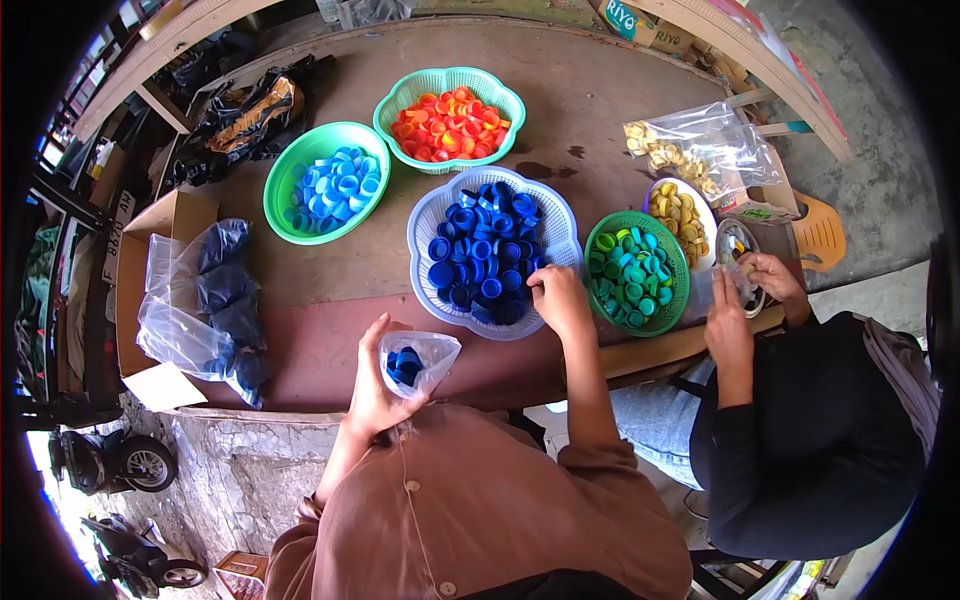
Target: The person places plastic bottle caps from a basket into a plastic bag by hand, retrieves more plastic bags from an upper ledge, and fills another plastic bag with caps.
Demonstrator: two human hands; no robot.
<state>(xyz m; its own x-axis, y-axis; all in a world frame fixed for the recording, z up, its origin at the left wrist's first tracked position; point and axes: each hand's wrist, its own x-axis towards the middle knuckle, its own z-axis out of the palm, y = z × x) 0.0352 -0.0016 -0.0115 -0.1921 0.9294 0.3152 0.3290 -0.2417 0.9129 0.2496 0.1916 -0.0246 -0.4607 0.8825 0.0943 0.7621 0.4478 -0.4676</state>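
Observation:
My left hand grips a clear plastic bag near the table's front edge, its mouth spread upward. Inside lie several dark blue bottle caps. Over the right rim of a pale blue basket is my right hand, its fingers curled together; whatever they pinch is hidden. Dark blue caps fill that basket. Just right of my right hand stands a green basket of green and teal caps.
Farther back are a mint basket of orange-red caps and a green bowl of light blue caps. A cardboard box with filled bags stands left. At right, a co-worker's hands work beside a bowl of yellow caps.

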